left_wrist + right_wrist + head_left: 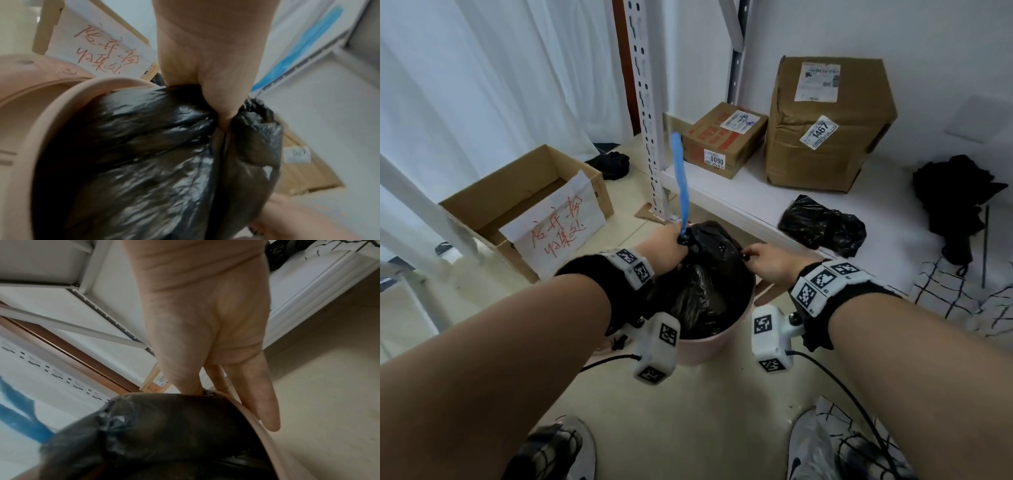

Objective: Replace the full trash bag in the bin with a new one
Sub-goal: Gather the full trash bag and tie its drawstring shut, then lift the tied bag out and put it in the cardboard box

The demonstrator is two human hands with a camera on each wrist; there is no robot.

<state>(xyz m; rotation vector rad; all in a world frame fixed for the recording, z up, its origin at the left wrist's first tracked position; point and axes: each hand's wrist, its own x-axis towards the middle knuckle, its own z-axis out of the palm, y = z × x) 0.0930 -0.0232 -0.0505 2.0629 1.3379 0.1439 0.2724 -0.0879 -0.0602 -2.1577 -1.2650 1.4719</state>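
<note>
A pink bin (717, 344) stands on the floor between my feet with a full black trash bag (702, 287) in it. My left hand (677, 240) grips the bag's gathered neck, and a blue drawstring (681, 181) sticks up from the fist. The left wrist view shows that fist (216, 97) clenched on the bunched plastic (154, 154) above the bin rim (61, 100). My right hand (751, 255) pinches the bag's edge at the right rim. In the right wrist view the thumb (185, 378) presses on the bag (174, 434) and the other fingers lie outside the rim (257, 418).
A crumpled black bag (822, 226) lies on the low white shelf (739, 192), beside two sealed cardboard boxes (726, 140) (828, 123) and dark cloth (955, 198). A shelf post (650, 120) rises just behind the bin. An open box with a paper sign (527, 209) sits left.
</note>
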